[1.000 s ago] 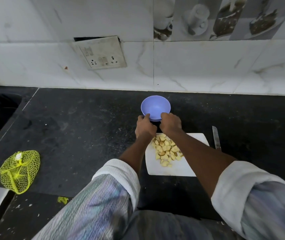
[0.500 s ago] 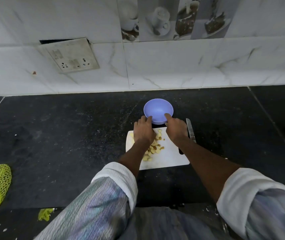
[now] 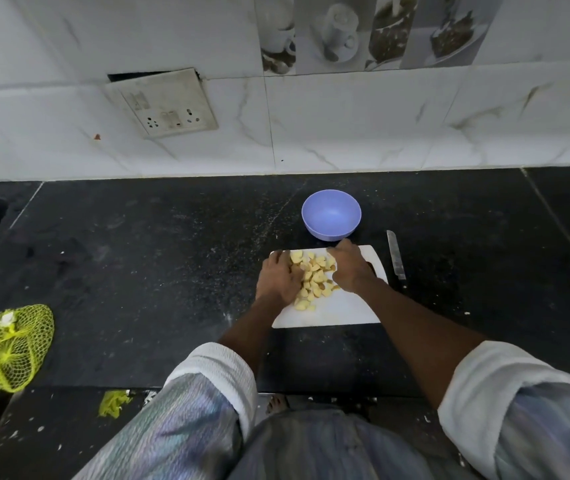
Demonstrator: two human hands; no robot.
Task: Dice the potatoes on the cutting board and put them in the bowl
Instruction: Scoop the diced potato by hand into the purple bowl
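Potatoes: diced potato pieces (image 3: 313, 277) heaped on the white cutting board (image 3: 345, 308), centre of the frame.
Left hand: the left hand (image 3: 276, 278) cups the heap's left side, fingers loosely curved against the pieces.
Right hand: the right hand (image 3: 349, 266) cups the right side likewise.
Bowl: purple bowl (image 3: 331, 214) just above the board, nothing visible inside.
Knife: the knife (image 3: 396, 256) lies on the black counter (image 3: 138, 258) right of the board.
Lower left: yellow mesh bag (image 3: 8, 346).
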